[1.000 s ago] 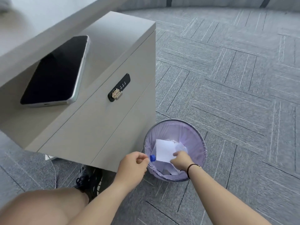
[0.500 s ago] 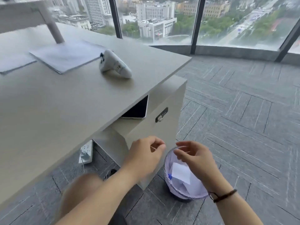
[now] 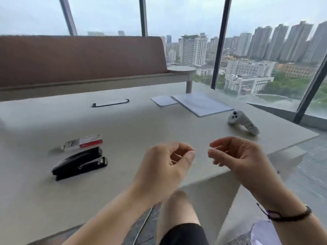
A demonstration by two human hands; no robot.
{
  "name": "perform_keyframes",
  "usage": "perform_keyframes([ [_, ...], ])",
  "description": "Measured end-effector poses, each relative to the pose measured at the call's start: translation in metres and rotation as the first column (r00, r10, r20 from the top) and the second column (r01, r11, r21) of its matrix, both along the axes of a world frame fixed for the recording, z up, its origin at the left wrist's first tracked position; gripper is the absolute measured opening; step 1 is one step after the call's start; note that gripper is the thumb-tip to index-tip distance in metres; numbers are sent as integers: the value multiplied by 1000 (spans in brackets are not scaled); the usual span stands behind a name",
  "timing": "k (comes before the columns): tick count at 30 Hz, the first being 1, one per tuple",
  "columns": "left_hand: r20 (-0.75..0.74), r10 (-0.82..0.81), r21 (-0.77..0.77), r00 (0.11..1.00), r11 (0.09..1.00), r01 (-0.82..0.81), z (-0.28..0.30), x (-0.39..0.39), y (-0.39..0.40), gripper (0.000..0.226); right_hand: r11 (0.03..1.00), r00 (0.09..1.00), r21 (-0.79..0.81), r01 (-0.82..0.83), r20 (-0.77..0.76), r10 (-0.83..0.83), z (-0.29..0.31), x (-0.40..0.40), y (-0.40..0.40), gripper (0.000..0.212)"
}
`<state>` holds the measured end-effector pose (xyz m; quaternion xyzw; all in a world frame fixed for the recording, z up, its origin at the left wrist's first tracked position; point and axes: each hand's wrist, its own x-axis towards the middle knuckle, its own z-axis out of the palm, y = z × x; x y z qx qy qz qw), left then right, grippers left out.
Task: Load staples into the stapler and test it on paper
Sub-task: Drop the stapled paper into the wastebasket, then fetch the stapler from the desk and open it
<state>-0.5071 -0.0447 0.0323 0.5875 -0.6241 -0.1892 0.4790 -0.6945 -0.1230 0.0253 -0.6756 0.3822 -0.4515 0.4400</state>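
Floor-to-ceiling windows and grey towers fill the background now, and the pale desk (image 3: 141, 124) takes up most of the picture, where half a second back the view looked down past the desk edge at the lilac-lined bin with both hands over it. That bin has slid off to the bottom right corner, just a sliver of its liner (image 3: 261, 230) showing under the right wrist. Both hands are up over the near edge of the desk: the left hand (image 3: 164, 167) has its fingers loosely curled with the thumb tip forward, holding nothing; the right hand (image 3: 237, 156) faces it, fingers relaxed and bent, also holding nothing, the two sets of fingertips near each other but apart. Well to the left of the left hand's fingers lies the black stapler (image 3: 79, 162), flat on the desk, its long axis running from lower left to upper right, the metal nose pointing right, toward the hands. Just beyond the stapler, almost touching it, lies the red and white staple box (image 3: 85, 142), on roughly the same slant. Paper sheets (image 3: 200, 104) lie far beyond the right fingers, a white controller (image 3: 243, 122) nearer them.
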Motion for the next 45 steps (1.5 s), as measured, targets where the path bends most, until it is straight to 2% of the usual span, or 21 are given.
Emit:
perform_keyframes([
  [4, -2, 199, -25, 980, 980, -199, 0, 83, 33, 7, 981, 980, -37, -192, -66, 189, 7, 99, 6, 12],
  [8, 109, 426, -45, 898, 905, -424, -7, 155, 61, 7, 941, 925, 2, -337, -184, 332, -3, 188, 17, 14],
  [11, 269, 549, -31, 792, 826, -562, -14, 194, 73, 11, 944, 896, 6, -330, -311, 316, -11, 233, 22, 25],
  [14, 339, 512, 60, 789, 825, -562, -23, 217, 80, 23, 954, 866, -15, -299, -424, 265, -14, 257, 24, 27],
  [19, 298, 484, 91, 823, 844, -529, -31, 224, 83, 22, 958, 840, 18, -285, -477, 259, -16, 273, 24, 34],
  [23, 189, 465, 136, 865, 860, -492, -31, 226, 82, 17, 961, 848, 25, -277, -463, 257, -17, 280, 24, 39],
  [27, 73, 483, 198, 873, 850, -487, -32, 228, 79, 11, 933, 849, 139, -333, -386, 361, -15, 285, 30, 44],
  [30, -139, 472, 322, 870, 853, -411, -33, 231, 77, 11, 885, 859, 276, -374, -255, 443, -16, 289, 36, 57],
  [32, -223, 466, 355, 856, 857, -374, -32, 233, 76, 8, 858, 858, 330, -394, -202, 472, -15, 292, 37, 52],
  [36, -215, 479, 325, 851, 857, -400, -29, 240, 78, 3, 801, 819, 389, -455, -172, 548, -7, 303, 41, 36],
  [38, -165, 511, 286, 844, 843, -455, -23, 249, 80, 13, 791, 810, 391, -471, -162, 563, -2, 317, 40, 37],
  [40, -218, 532, 265, 818, 839, -475, -14, 263, 79, 17, 791, 809, 377, -482, -154, 567, 5, 337, 36, 41],
  [42, -282, 538, 261, 794, 839, -476, -2, 283, 73, 16, 790, 812, 366, -492, -135, 568, 14, 361, 29, 44],
  [45, -257, 573, 253, 778, 817, -518, 12, 323, 56, 10, 773, 800, 372, -514, -118, 589, 32, 403, 14, 46],
])
